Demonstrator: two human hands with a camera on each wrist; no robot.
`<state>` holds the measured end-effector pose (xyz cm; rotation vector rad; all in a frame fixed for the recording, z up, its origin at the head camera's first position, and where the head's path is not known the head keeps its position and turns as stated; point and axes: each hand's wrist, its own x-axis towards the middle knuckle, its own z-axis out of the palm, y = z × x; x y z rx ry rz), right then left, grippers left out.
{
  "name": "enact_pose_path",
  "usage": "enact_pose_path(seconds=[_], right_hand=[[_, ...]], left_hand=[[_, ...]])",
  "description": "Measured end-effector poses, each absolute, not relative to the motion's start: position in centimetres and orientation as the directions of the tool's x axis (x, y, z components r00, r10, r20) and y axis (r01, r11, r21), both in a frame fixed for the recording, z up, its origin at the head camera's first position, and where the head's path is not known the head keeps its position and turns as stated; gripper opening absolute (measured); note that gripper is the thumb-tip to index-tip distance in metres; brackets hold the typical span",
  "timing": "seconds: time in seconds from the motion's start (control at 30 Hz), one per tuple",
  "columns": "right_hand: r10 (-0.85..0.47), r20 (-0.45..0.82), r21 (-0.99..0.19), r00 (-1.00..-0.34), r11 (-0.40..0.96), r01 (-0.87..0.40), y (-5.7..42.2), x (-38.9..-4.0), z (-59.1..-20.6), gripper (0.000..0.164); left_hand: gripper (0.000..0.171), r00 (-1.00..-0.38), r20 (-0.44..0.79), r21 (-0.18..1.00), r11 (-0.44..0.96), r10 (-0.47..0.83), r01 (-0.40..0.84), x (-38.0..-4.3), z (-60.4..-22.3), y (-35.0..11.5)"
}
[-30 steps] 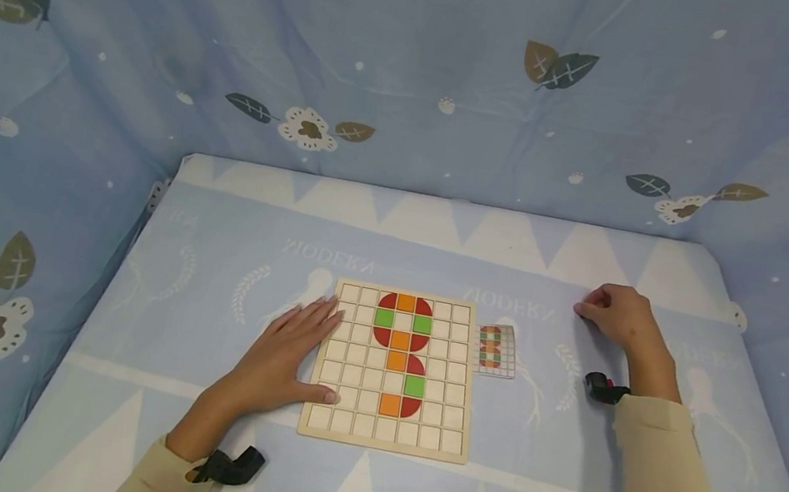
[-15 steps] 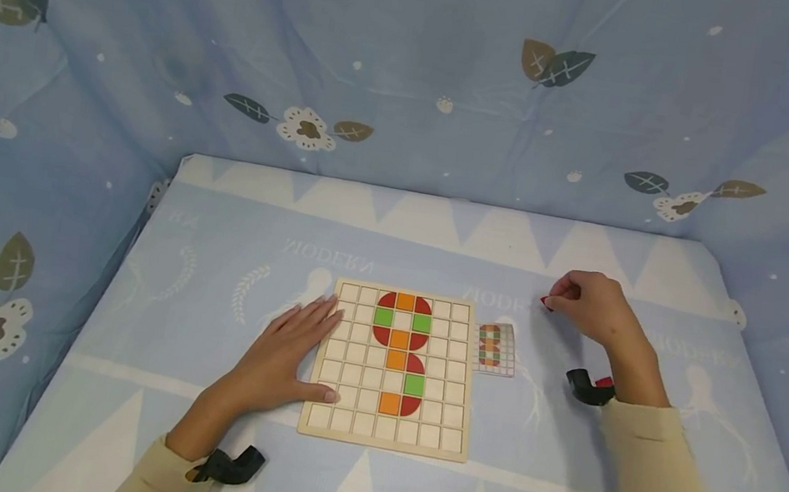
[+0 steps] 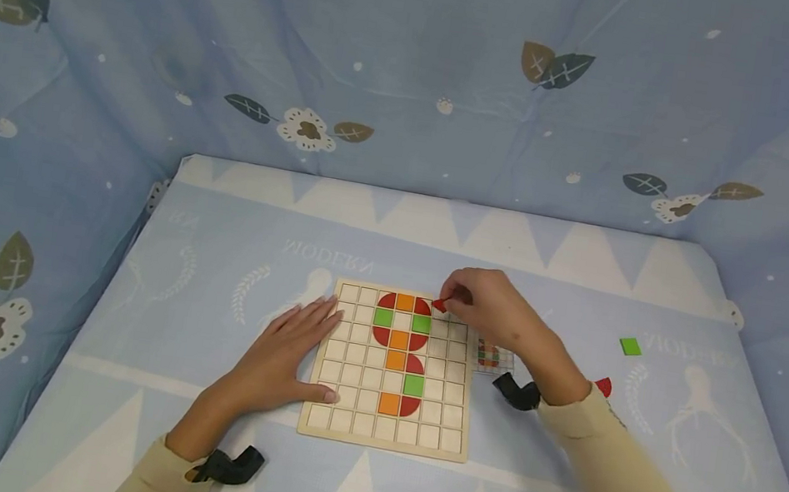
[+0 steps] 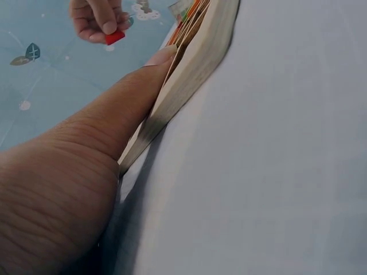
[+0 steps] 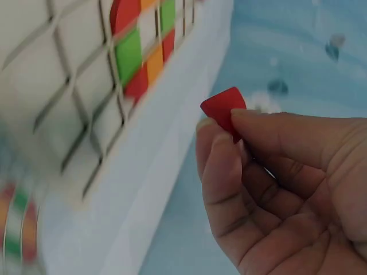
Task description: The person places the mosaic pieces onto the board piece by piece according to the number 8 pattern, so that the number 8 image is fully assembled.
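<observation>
A square wooden grid board (image 3: 346, 428) lies on the table, with red quarter-circle, orange square and green square tiles set in its cells. My left hand (image 3: 288, 357) rests on the board's left edge, fingers straight and thumb over the near-left cells. Between thumb and fingertips my right hand (image 3: 495, 306) pinches a red quarter-circle tile (image 5: 226, 110), held above the board's far right part. In the left wrist view the left thumb (image 4: 132, 97) lies along the board's edge. A small pattern card (image 3: 495, 359) beside the board is partly covered by the right hand.
To the right, a loose green square tile (image 3: 630, 346) and another red quarter-circle tile (image 3: 604, 385) lie on the patterned tablecloth (image 3: 254, 218). A blue curtain (image 3: 422, 48) hangs behind the table.
My right hand has moved left from the table's right side to over the board, carrying the red quarter-circle tile. The green tile now shows at right. My left hand has stayed put.
</observation>
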<state>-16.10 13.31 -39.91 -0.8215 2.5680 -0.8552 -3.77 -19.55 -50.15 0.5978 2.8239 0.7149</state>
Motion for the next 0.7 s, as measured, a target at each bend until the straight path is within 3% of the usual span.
enact_pose_path(seconds=[0.5,0.7], right_hand=[[-0.804,-0.211,-0.633,-0.556,0.546,-0.549,6.1,-13.9,-43.3,0.013],[-0.827,-0.227,-0.621,-0.514,0.530,-0.578,5.4,-13.5,-44.0,0.017]], left_hand=[[0.121,-0.900,-0.049,0.497,0.792,0.434,0.355,-3.8,-50.0,-19.7],[0.122,-0.902,-0.059,0.493,0.798,0.427,0.346,-3.8,-50.1,-19.7]])
